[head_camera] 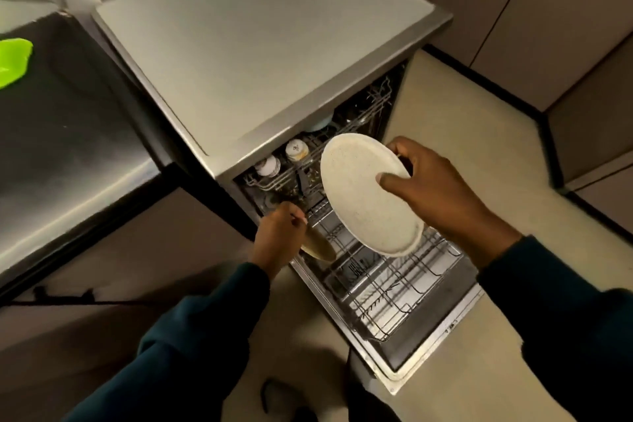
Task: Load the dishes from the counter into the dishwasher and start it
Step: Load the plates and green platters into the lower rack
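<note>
two grips: r hand (442,192) pinching speckled round plate (368,197), l hand (279,236) clutching tan dish (318,245)

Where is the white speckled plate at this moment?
In the head view, right of centre, the white speckled plate is held tilted in the right hand above the pulled-out lower rack of the open dishwasher.

The one head-worn camera looks steeply down and forward from close above the open stainless-steel dishwasher (342,161) and its pulled-out wire lower rack (394,291).
</note>
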